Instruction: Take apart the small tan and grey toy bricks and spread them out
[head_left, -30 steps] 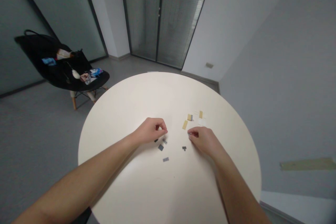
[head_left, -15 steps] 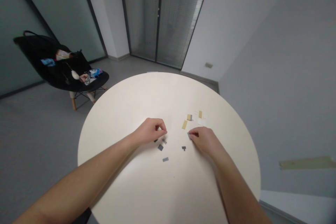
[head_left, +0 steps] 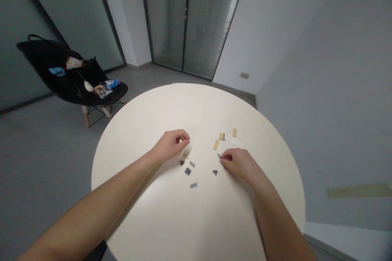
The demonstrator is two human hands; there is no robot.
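Observation:
My left hand point(head_left: 172, 144) is just above the table, thumb and forefinger pinched together. Whatever may be between those fingertips is too small to make out. Below it lie a small tan piece point(head_left: 185, 155), a dark irregular piece point(head_left: 181, 163), a grey strip point(head_left: 192, 164), a dark square piece point(head_left: 188, 171) and another grey strip point(head_left: 193, 185). My right hand point(head_left: 240, 162) pinches the end of a small grey piece point(head_left: 219, 155) at the tabletop. Left of that hand is a dark T-shaped piece point(head_left: 215, 172).
Beyond my right hand are tan perforated pieces point(head_left: 216, 145), point(head_left: 234, 132), a tan-and-grey piece point(head_left: 221, 136) and a whitish flat piece point(head_left: 235, 141). They lie on a round white table point(head_left: 147, 110). A black chair point(head_left: 70, 89) holding a bag and packets stands at the left.
My left hand has moved away and slightly left, so the tan piece and the dark irregular piece under it now show. My right hand has stayed nearly still at the grey piece.

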